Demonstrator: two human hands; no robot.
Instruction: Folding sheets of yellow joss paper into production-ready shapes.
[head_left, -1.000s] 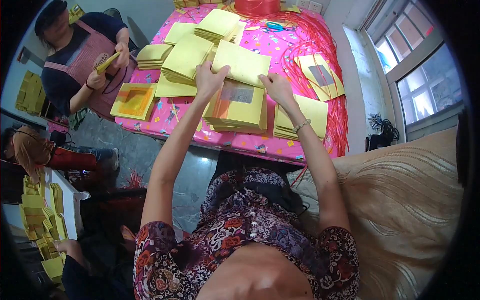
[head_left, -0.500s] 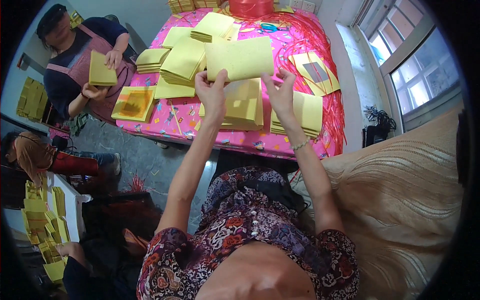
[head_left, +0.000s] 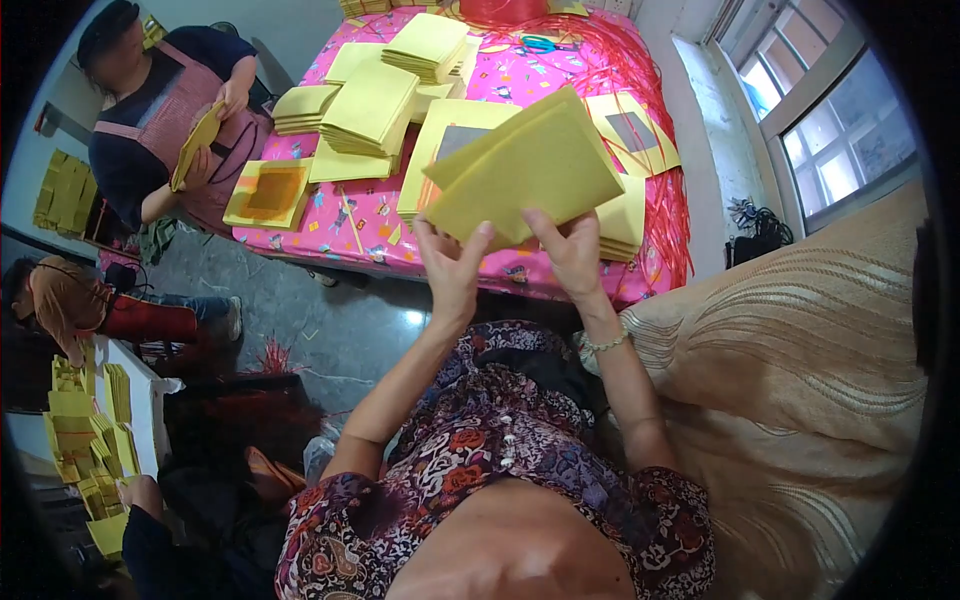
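Note:
Several yellow paper sheets (head_left: 545, 170), fanned apart at the upper left corner, are held tilted above the near edge of the table. My left hand (head_left: 452, 270) grips their lower left edge, thumb in front and fingers partly behind the paper. At the lower right edge my right hand (head_left: 572, 255) pinches them, its thumb flat on the front sheet. Behind the held sheets lies a yellow paper stack (head_left: 465, 115) with a dark grey rectangle on top, partly hidden. Another yellow stack (head_left: 625, 220) sits beside my right hand.
The pink patterned table (head_left: 340, 225) bears more yellow stacks (head_left: 368, 105), blue scissors (head_left: 540, 44) and red plastic strips (head_left: 645, 90). A co-worker (head_left: 165, 120) at the left handles yellow sheets. Lower left, other people are near a white box (head_left: 145, 400). Beige fabric (head_left: 780, 370) lies at the right.
The held paper has come nearer to me and tilted, its sheets now fanned. My right hand, formerly at the paper's corner with fingers apart, now grips its lower edge. The co-worker's sheets have turned edge-on.

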